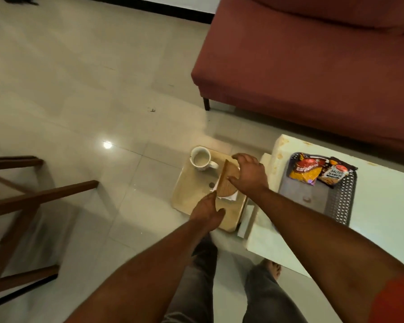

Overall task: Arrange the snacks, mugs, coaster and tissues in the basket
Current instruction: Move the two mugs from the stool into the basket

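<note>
A white mug (201, 159) stands on a beige tray (191, 190) left of the white table. Beside the mug a round brown woven coaster (225, 185) is tilted up on edge over white tissues (231, 198). My right hand (247, 173) curls over the coaster, thumb on its face and fingers past its far rim. The forefinger of my left hand (208, 210) touches the coaster's lower edge, and the thumb stays apart. A grey perforated basket (294, 194) on the table holds an orange snack packet (304, 170) and a salted peanuts packet (334, 173).
The white table (383, 206) runs along the right, with a red sofa (313, 66) behind it. A wooden chair frame (21, 201) stands at the left on the glossy tiled floor. My legs (219, 287) are below, close to the table's corner.
</note>
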